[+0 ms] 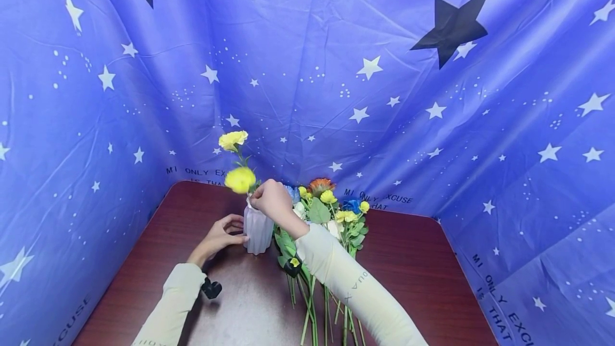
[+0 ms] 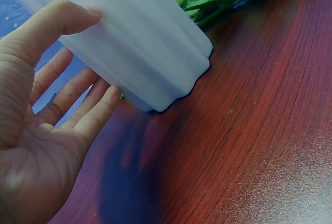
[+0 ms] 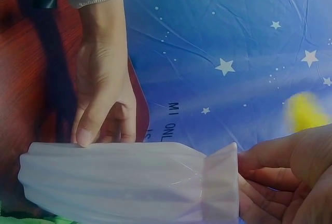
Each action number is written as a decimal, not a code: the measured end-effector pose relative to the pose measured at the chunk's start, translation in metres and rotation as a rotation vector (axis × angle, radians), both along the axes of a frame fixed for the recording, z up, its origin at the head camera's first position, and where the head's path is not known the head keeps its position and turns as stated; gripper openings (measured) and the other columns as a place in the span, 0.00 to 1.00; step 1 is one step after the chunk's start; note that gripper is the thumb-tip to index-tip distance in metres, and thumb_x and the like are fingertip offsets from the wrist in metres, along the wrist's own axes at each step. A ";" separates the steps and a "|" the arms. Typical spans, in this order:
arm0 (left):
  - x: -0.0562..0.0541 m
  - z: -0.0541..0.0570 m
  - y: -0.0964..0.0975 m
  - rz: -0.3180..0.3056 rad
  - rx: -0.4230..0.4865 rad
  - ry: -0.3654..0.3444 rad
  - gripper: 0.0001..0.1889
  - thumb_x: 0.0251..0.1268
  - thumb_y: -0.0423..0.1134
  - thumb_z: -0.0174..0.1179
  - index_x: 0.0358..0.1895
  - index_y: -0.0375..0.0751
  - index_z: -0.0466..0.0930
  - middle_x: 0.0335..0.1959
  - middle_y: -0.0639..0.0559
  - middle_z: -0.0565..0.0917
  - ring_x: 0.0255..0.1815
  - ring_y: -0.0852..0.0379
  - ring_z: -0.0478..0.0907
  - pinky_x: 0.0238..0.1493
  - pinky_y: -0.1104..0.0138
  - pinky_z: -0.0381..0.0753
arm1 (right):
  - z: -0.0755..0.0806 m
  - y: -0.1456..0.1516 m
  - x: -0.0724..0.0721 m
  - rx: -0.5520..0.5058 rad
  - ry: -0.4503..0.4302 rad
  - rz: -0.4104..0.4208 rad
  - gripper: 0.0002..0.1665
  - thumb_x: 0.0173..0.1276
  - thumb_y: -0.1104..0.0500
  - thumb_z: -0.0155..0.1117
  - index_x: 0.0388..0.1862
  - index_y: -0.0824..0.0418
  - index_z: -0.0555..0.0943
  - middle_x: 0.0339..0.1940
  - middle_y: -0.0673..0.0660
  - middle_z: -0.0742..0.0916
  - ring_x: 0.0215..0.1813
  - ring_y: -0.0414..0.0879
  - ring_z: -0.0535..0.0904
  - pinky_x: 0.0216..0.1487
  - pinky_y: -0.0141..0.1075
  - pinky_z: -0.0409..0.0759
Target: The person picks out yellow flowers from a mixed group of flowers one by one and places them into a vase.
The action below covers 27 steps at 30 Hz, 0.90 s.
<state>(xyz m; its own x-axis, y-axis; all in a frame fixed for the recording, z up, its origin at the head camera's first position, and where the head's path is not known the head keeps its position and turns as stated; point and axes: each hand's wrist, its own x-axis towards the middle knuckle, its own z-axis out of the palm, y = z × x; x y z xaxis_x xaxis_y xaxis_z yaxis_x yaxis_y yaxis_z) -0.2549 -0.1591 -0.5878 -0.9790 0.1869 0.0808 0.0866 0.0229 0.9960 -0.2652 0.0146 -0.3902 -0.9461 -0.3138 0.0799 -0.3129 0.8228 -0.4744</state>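
Vase: the pale, fluted vase [image 1: 258, 231] is stood near the middle of the table, its long axis upright, its mouth upward.
Lower yellow bloom: the lower yellow bloom [image 1: 240, 180] is blurred and held just above the mouth, head up and leaned leftward in the head view, stem directed down to the rim.
Upper yellow bloom: the upper yellow bloom [image 1: 233, 140] is carried higher, also tilted left; whether a separate stem is shared or not cannot be told.
Right hand: at the mouth, the right hand [image 1: 278, 202] is bent inward, its fingertips apparently pinched on the lower bloom's stem.
Left hand: the left hand [image 1: 222, 238] is spread wide beside the vase, its thumb laid against the wall, its fingers loosely extended at the side.
Stem at the rim: the step in hand is judged to be the placing of a stem; for the next move, a steadied vase and a straight downward feed seem called for.
Loose flowers: to the right, the loose flowers [image 1: 319, 211] are laid with heads away, stems toward the wearer.
Surroundings: the table [image 1: 413, 260] is backed by a starry blue cloth [image 1: 307, 89].
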 end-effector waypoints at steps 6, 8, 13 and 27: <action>0.001 0.001 0.000 -0.012 0.002 0.003 0.29 0.55 0.27 0.73 0.60 0.24 0.71 0.53 0.31 0.79 0.50 0.56 0.81 0.48 0.71 0.84 | 0.001 0.000 0.001 0.006 0.000 -0.002 0.06 0.63 0.58 0.73 0.27 0.52 0.93 0.32 0.47 0.93 0.29 0.39 0.85 0.25 0.27 0.74; 0.001 0.001 0.000 -0.015 0.007 0.006 0.29 0.55 0.27 0.73 0.60 0.23 0.71 0.53 0.31 0.80 0.50 0.56 0.81 0.48 0.71 0.84 | 0.001 0.000 0.001 0.011 0.003 -0.005 0.06 0.63 0.58 0.73 0.27 0.52 0.93 0.32 0.47 0.93 0.30 0.39 0.85 0.25 0.27 0.74; 0.001 0.000 0.000 -0.015 0.014 0.013 0.29 0.56 0.27 0.73 0.60 0.23 0.71 0.53 0.31 0.80 0.50 0.56 0.81 0.48 0.71 0.84 | 0.000 0.001 0.001 -0.005 0.001 0.002 0.06 0.64 0.58 0.73 0.26 0.52 0.92 0.31 0.47 0.92 0.28 0.39 0.83 0.25 0.27 0.74; 0.000 0.000 0.001 0.009 -0.012 -0.019 0.29 0.54 0.28 0.75 0.59 0.27 0.73 0.51 0.40 0.82 0.47 0.61 0.82 0.48 0.71 0.84 | 0.006 0.011 -0.001 -0.151 -0.076 0.054 0.04 0.65 0.60 0.73 0.31 0.56 0.93 0.33 0.51 0.93 0.33 0.40 0.83 0.32 0.27 0.76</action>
